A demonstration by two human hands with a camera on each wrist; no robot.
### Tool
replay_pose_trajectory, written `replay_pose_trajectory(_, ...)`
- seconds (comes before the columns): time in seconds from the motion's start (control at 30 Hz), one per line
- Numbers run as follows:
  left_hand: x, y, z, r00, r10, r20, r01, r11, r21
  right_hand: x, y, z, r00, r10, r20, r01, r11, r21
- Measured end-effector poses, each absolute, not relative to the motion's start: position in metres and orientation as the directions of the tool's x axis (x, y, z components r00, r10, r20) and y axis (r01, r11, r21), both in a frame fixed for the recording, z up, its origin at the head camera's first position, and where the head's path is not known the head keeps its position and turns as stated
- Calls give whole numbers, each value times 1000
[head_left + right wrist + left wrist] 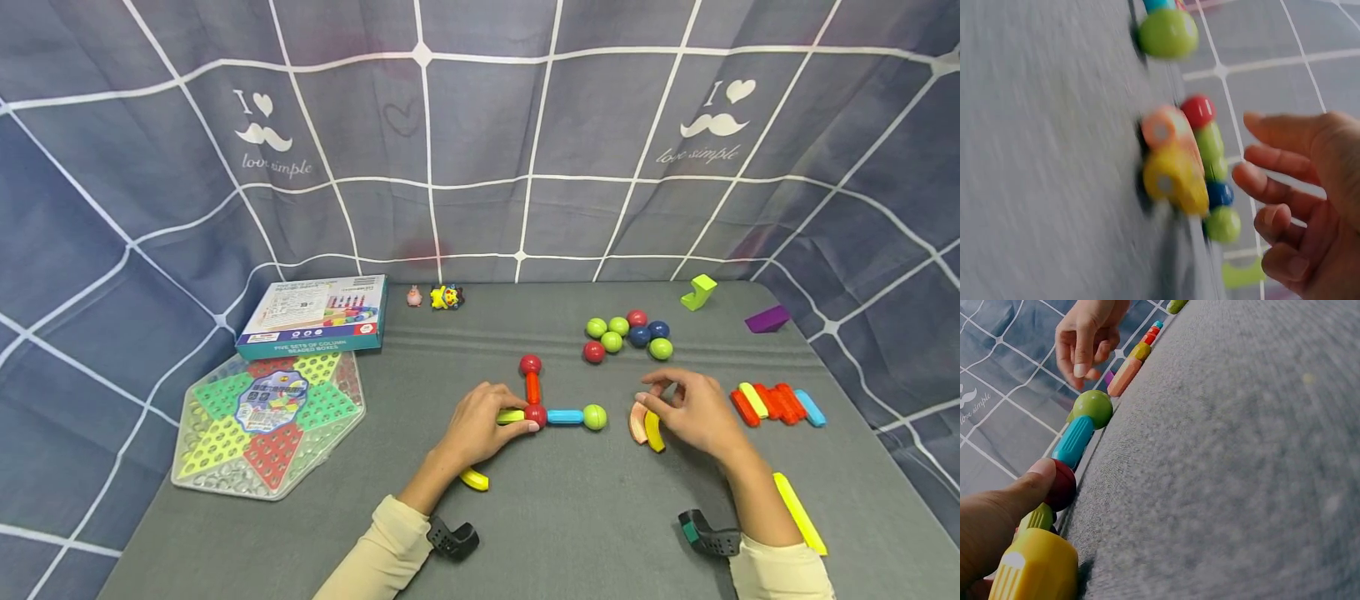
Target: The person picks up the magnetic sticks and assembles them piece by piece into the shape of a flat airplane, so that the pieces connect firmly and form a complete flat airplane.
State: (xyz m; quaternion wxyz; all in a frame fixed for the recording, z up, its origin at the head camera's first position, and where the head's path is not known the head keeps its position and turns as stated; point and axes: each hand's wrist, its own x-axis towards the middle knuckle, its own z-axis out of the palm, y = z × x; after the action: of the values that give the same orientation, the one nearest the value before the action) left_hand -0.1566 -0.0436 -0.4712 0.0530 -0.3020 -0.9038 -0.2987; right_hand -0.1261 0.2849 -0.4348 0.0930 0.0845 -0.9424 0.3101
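My left hand (pixel 483 423) holds a small ball-and-stick build at its joint, the thumb on a dark red ball (pixel 1062 485). From that ball run a yellow-green stick (pixel 512 416), a red stick (pixel 533 388) topped by a red ball (pixel 530 365), and a light blue stick (pixel 564 417) ending in a green ball (pixel 595 417). A curved yellow piece (pixel 475 479) lies beside the left wrist. My right hand (pixel 696 414), fingers loosely bent and holding nothing, hovers by a curved peach piece (pixel 637 422) and a curved yellow piece (pixel 1175 178).
Loose green, red and blue balls (pixel 612 342) lie behind the right hand. Farther right are a row of short sticks (pixel 780 404), a long yellow stick (pixel 799 514), a green block (pixel 699 292) and a purple block (pixel 767 319). A box (pixel 315 317) and a game board (pixel 217 398) sit left.
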Motion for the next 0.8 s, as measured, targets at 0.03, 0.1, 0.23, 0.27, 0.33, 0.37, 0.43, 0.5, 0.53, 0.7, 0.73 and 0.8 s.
replay_pose_trajectory(0.03, -156, -44, -471, -812, 514, 277, 578, 639, 508, -126, 291, -434, -968, -68, 244, -195, 812, -550)
replay_pose_trajectory(0.1, -156, -45, -470, -811, 515, 278, 580, 639, 505, -125, 303, -433, -968, 8, 251, -126, 848, -514)
replay_pose_trajectory(0.23, -155, -46, -470, -804, 523, 281, 588, 635, 501, -120, 326, -433, -960, 186, 208, 73, 887, -456)
replay_pose_trajectory(0.27, -155, -46, -469, -802, 526, 283, 591, 632, 501, -118, 331, -432, -957, 226, 180, 126, 888, -442)
replay_pose_trajectory(0.33, -155, -46, -469, -799, 531, 282, 594, 625, 506, -114, 341, -432, -946, 294, 137, 215, 884, -416)
replay_pose_trajectory(0.37, -155, -46, -469, -798, 533, 282, 596, 621, 509, -112, 345, -431, -941, 319, 114, 249, 879, -407)
replay_pose_trajectory(0.43, -155, -46, -469, -798, 535, 279, 594, 619, 513, -109, 351, -431, -932, 353, 78, 297, 871, -390)
replay_pose_trajectory(0.5, -155, -46, -468, -798, 536, 274, 593, 620, 514, -107, 354, -431, -930, 361, 62, 313, 870, -381)
replay_pose_trajectory(0.53, -155, -46, -468, -799, 536, 273, 593, 622, 512, -107, 354, -430, -933, 355, 57, 309, 873, -378)
replay_pose_trajectory(0.7, -155, -46, -466, -800, 540, 263, 591, 633, 500, -109, 337, -430, -969, 227, 100, 172, 905, -389)
replay_pose_trajectory(0.73, -155, -46, -466, -802, 539, 259, 589, 637, 498, -110, 332, -430, -977, 186, 101, 130, 904, -407)
replay_pose_trajectory(0.8, -154, -46, -467, -807, 537, 246, 580, 642, 501, -114, 322, -432, -990, 109, 91, 57, 891, -450)
